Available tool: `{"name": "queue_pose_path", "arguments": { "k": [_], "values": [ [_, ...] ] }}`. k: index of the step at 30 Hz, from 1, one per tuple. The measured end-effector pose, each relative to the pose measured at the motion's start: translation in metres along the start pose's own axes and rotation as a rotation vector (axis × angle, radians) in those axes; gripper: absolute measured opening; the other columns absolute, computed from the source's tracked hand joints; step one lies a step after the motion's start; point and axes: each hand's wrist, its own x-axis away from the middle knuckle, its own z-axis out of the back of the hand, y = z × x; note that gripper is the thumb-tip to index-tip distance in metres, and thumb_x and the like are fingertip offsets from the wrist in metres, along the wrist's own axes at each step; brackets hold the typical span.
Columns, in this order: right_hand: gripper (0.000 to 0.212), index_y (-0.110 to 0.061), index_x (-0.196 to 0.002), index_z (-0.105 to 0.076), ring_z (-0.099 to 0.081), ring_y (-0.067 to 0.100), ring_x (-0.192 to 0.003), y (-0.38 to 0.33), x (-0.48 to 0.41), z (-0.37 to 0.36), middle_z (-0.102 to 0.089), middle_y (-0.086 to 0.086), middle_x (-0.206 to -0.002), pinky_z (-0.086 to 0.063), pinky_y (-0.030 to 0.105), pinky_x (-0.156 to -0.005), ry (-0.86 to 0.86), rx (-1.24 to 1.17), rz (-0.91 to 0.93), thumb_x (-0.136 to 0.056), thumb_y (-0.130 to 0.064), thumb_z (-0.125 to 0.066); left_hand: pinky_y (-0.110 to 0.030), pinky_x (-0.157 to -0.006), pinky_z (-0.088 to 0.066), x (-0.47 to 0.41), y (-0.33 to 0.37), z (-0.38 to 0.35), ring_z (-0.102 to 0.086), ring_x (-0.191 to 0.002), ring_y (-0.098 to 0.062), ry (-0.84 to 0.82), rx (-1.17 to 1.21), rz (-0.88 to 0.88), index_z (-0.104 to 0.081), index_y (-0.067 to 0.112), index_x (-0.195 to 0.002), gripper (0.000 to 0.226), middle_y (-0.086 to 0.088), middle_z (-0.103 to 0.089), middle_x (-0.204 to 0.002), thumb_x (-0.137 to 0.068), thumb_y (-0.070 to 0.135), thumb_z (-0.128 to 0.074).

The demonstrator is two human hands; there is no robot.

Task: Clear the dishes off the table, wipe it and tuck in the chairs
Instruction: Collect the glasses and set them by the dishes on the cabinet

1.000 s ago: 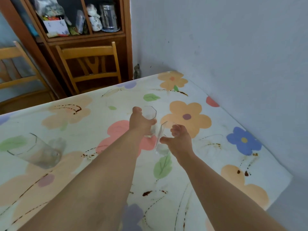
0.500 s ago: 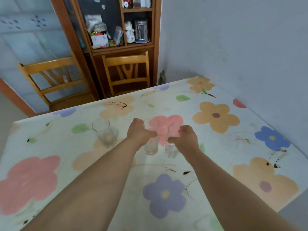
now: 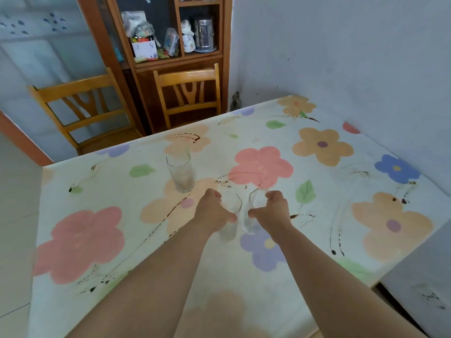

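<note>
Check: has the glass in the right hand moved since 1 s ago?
Yes. The glass in the right hand came toward the near edge, from beside the orange flower to the purple flower.

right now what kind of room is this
Most likely a home dining area: a table under a floral tablecloth, wooden slat-back chairs at its far side, and a wooden shelf cabinet cluttered with household odds and ends.

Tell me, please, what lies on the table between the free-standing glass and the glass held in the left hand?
Nothing stands there. In the head view, only bare flowered tablecloth separates the free-standing glass from the glass gripped by the left hand.
</note>
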Motion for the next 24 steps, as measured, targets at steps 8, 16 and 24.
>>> {"name": "queue_pose_path", "arguments": {
  "k": [8, 16, 24],
  "values": [
    [0.069, -0.014, -0.131, -0.039, -0.050, 0.019, -0.090, 0.005, 0.014, -0.008, -0.041, 0.005, -0.128, -0.040, 0.023, -0.059, -0.003, 0.098, -0.041, -0.070, -0.006, -0.071, -0.026, -0.075, -0.038, 0.008, -0.011, -0.002, -0.046, -0.096, -0.020, -0.020, -0.003, -0.036, -0.041, 0.011, -0.120, 0.063, -0.002, -0.048, -0.124, -0.069, 0.007, -0.079],
    [0.091, -0.015, -0.144, -0.027, -0.045, 0.031, -0.122, -0.035, 0.007, 0.008, -0.034, 0.008, -0.137, -0.040, 0.044, -0.104, -0.110, 0.202, -0.103, -0.066, -0.029, -0.074, -0.028, -0.092, -0.034, -0.004, -0.003, 0.022, -0.040, -0.133, -0.020, -0.172, 0.221, 0.058, -0.024, 0.020, -0.151, 0.100, 0.000, -0.035, -0.151, -0.070, 0.020, -0.082],
    [0.064, -0.018, -0.146, -0.033, -0.060, 0.027, -0.111, -0.110, -0.014, -0.036, -0.050, 0.011, -0.138, -0.051, 0.032, -0.084, -0.243, 0.025, 0.117, -0.088, 0.001, -0.051, -0.022, -0.056, -0.044, -0.041, -0.003, 0.082, -0.051, -0.095, -0.020, 0.350, 0.391, 0.134, -0.042, 0.013, -0.137, 0.062, -0.004, -0.054, -0.127, -0.082, 0.013, -0.069]
  ]
}}
